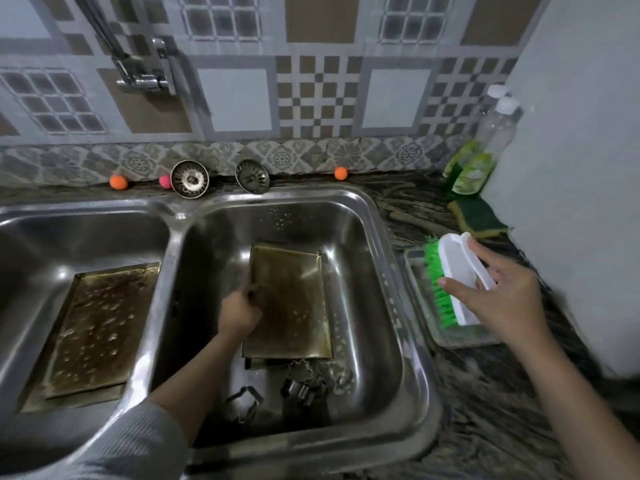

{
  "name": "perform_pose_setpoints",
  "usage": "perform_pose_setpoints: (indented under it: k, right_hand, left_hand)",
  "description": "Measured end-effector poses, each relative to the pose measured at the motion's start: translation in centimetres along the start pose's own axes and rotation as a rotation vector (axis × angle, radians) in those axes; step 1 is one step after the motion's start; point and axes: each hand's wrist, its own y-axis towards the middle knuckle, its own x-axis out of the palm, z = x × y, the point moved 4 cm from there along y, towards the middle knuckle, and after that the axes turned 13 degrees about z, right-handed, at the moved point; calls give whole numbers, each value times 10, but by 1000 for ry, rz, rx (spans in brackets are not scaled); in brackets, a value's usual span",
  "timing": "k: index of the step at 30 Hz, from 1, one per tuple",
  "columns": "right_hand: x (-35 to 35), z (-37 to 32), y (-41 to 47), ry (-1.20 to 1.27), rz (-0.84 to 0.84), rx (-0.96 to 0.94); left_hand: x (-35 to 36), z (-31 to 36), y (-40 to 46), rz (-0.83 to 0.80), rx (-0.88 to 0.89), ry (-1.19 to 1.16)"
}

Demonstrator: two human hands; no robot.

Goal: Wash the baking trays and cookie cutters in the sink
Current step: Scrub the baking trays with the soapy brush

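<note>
Two trays lay in the sink: your left hand [239, 315] gripped the edge of one tray [291, 303]; the other tray [100, 327] sat well left. Both looked stiff, thin, slippery when wet. Your right hand [502, 292] held the brush [450, 278]; cutters [301, 386] lay just below the left hand.

A home kitchen: a steel double sink [388, 258] set in a dark marbled counter [485, 393], patterned wall tiles [311, 95], and dish soap bottles [478, 161] beyond the right hand [502, 292].
</note>
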Motion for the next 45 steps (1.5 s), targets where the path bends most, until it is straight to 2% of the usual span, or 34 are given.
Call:
perform_pose_setpoints:
  k: [3, 9, 11, 14, 16, 19, 23, 28, 31, 33, 36, 38, 40, 42, 44, 45]
  right_hand:
    - [8, 24, 12, -102, -85, 43]
    - [25, 42, 13, -279, -194, -2]
    - [26, 41, 14, -353, -233, -50]
    - [27, 33, 17, -674, -284, -174]
    - [28, 28, 16, -751, -295, -206]
    - [30, 30, 13, -623, -304, -110]
    - [25, 30, 13, -495, -248, -72]
    - [14, -1, 7, -354, -138, -124]
    - [22, -32, -5, -249, -97, -218]
    - [35, -54, -18, -133, -84, -203]
    - [74, -86, -56, 25, -179, -162]
    - [107, -99, -84, 115, -285, -187]
    - [132, -104, -92, 78, -317, -265]
    - [143, -109, -72, -11, -205, -247]
    - [151, -121, -57, 45, -93, -127]
    - [159, -130, -63, 84, -105, -127]
  left_hand:
    - [-7, 18, -5, 52, 100, -32]
    - [-21, 51, -17, 186, 218, -18]
    - [-29, 58, -22, 229, 210, -35]
    - [-44, 66, -30, 265, 148, -102]
    - [-51, 71, -36, 278, 118, -158]
    - [-61, 73, -45, 283, 116, -230]
    - [-69, 72, -57, 288, 60, -311]
    - [-80, 69, -70, 305, 121, -360]
    - [-86, 68, -75, 287, 125, -402]
    - [-92, 70, -79, 266, 120, -467]
    - [-97, 74, -90, 241, 116, -575]
    - [-102, 74, -97, 288, 126, -610]
    - [-110, 72, -106, 318, 176, -662]
    - [-116, 71, -118, 289, 254, -724]
    - [-119, 69, -123, 274, 311, -741]
    - [-119, 66, -119, 290, 311, -736]
